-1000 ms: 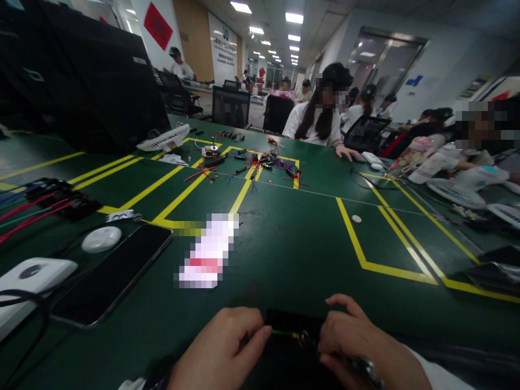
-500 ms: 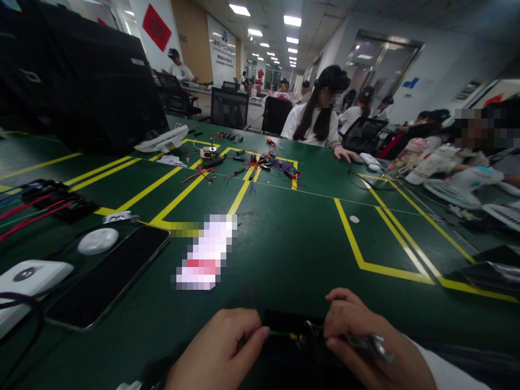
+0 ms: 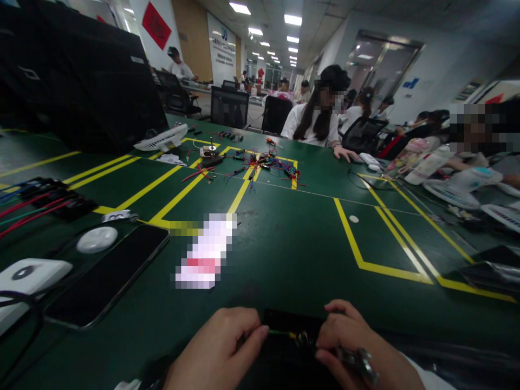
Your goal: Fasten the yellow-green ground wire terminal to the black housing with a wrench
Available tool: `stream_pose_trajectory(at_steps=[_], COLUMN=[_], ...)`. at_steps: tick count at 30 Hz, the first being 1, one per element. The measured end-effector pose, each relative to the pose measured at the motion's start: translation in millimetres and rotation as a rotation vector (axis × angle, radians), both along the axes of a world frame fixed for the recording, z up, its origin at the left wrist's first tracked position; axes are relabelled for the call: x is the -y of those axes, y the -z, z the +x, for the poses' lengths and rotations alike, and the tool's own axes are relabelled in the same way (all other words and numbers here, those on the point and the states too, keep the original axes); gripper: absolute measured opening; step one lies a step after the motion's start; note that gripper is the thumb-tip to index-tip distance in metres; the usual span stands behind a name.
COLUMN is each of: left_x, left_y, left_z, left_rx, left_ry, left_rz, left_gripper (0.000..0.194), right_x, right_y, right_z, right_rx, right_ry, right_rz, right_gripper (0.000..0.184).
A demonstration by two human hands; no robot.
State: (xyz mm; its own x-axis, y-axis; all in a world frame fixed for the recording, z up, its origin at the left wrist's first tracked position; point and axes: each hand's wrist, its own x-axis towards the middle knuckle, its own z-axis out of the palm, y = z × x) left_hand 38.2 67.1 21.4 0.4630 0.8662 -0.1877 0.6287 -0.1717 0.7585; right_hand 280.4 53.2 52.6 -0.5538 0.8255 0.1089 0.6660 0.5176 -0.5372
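At the bottom edge of the green table [image 3: 284, 244], my left hand [image 3: 219, 352] is closed, pinching the end of a thin green wire [image 3: 278, 332]. My right hand [image 3: 349, 349] is closed round a small metal tool [image 3: 357, 360], its tip meeting the wire's other end above a black block [image 3: 292, 325]. The two hands are a few centimetres apart, with the wire stretched between them.
A black phone [image 3: 109, 279], a white round puck [image 3: 96, 239] and a white box [image 3: 24, 276] lie at the left. Red and green wires [image 3: 32, 208] trail further left. A tangle of coloured wires [image 3: 264, 162] sits mid-table. Other people sit across and to the right.
My right hand has turned and shifted slightly left, so the metal tool now pokes out lower by the wrist. The left hand keeps its pinch on the wire.
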Motion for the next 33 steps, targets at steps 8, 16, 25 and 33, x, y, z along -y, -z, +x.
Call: stream_pose_trajectory(at_steps=[8,16,25,33], left_x=[1,0,0,1], left_y=[0.1,-1.5,-3.6,-1.3], left_z=[-1,0,0,-1], left_rx=[0.009,-0.003,-0.011,-0.013], left_ry=[0.001,0.002,0.004,-0.005], left_rz=[-0.003,-0.001,-0.011,0.003], left_gripper=[0.031,0.031,0.032,0.032], right_x=[-11,-23,1,6], right_y=[0.9,-9.3,2.0,3.3], right_z=[6,11,21,12], right_rx=[-0.073,-0.084,-0.006,0.003], right_ry=[-0.166,-0.273,0.011,0.077], right_rz=[-0.028,-0.079,-0.156,-0.195], right_gripper=[0.012,0.016,0.007,0.01])
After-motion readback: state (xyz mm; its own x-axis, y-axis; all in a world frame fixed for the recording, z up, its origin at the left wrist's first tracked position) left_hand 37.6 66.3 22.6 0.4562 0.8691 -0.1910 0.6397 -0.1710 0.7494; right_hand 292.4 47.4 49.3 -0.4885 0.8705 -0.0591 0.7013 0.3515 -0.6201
